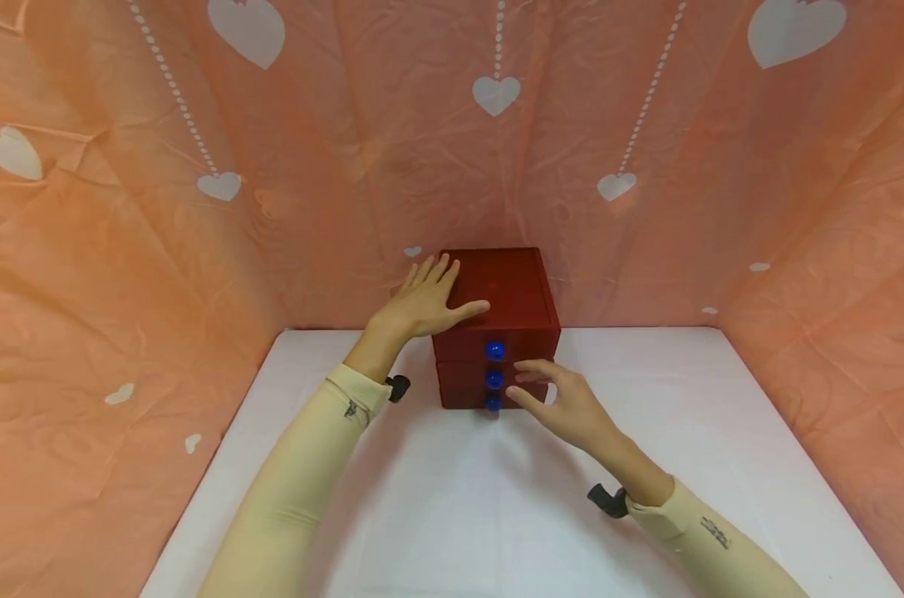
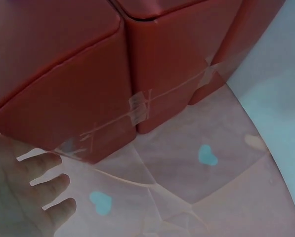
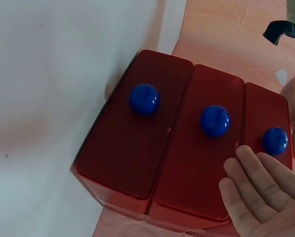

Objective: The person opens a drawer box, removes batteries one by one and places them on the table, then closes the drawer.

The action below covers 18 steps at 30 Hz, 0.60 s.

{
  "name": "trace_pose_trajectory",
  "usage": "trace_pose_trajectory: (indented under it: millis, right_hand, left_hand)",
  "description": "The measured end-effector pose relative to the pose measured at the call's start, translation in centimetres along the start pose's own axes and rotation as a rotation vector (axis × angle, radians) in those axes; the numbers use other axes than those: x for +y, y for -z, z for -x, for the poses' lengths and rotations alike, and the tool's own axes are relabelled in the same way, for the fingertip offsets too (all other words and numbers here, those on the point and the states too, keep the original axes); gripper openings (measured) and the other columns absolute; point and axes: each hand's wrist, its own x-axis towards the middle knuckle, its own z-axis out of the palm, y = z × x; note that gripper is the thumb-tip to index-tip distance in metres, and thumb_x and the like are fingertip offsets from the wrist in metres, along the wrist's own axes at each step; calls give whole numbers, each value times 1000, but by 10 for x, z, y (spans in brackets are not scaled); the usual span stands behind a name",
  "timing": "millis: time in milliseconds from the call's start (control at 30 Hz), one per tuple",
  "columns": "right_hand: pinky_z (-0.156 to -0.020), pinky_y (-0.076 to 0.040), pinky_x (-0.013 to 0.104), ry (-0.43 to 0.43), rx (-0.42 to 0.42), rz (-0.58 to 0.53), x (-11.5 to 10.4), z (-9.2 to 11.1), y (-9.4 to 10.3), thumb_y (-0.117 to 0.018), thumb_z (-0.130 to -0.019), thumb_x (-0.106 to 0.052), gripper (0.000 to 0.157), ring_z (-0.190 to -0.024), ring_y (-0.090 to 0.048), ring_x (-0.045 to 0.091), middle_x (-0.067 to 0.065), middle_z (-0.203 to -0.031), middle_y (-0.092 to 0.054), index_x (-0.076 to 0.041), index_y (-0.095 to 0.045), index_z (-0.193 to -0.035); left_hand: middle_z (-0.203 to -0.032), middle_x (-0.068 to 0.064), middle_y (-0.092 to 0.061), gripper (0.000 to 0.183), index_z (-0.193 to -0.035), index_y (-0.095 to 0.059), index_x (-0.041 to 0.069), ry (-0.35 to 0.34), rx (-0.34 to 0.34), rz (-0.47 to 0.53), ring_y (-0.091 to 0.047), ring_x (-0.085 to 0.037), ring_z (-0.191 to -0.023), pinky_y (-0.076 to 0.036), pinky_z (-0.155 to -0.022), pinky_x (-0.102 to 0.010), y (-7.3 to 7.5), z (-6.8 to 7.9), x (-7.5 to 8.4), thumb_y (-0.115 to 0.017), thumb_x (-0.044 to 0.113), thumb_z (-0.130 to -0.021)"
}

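Note:
A red box of three stacked drawers stands at the back of the white table, a round blue knob on each front. At its upper left my left hand has its fingers spread and straight, the thumb over the top; whether the palm presses on the lid is hard to tell. Just right of the knobs hovers my right hand, fingers loosely bent, nothing held. In the right wrist view its fingertips lie near the middle drawer's front, short of the middle knob and the top knob.
Behind and beside the white table hangs orange cloth printed with pale hearts. Clear tape runs across the drawers' side in the left wrist view. A black wrist mount sticks out by the right sleeve.

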Motion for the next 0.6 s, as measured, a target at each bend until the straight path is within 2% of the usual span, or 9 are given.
trace_pose_trajectory:
  millis: [200, 400, 600]
  right_hand:
    - [-105, -55, 61, 0, -6, -60, 0, -1, -5, -82, -97, -28, 42, -116, -73, 35, 7, -119, -80, -7, -73, -133]
    - [-101, -59, 58, -6, -13, -104, 1, -3, -11, -82, -97, -27, 41, -113, -75, 34, 6, -116, -80, -6, -74, -131]
    - [-100, -60, 53, -43, -58, -169, 0, -5, -14, -80, -100, -26, 40, -109, -76, 30, 8, -115, -79, -3, -73, -131]
  left_hand:
    - [-181, -13, 3, 111, -174, -5, 9, 4, -7, 14, 9, -31, -167, 8, -134, -46, 0, -8, 6, -40, 83, -99]
    - [-181, -15, 4, 114, -173, -6, 6, 21, -17, 24, 9, -32, -167, 5, -134, -48, -2, -15, 12, -42, 84, -98]
    - [-180, -15, 6, 115, -173, -5, 5, 42, -38, 27, 11, -32, -167, 4, -134, -47, -6, -22, 13, -43, 83, -98]
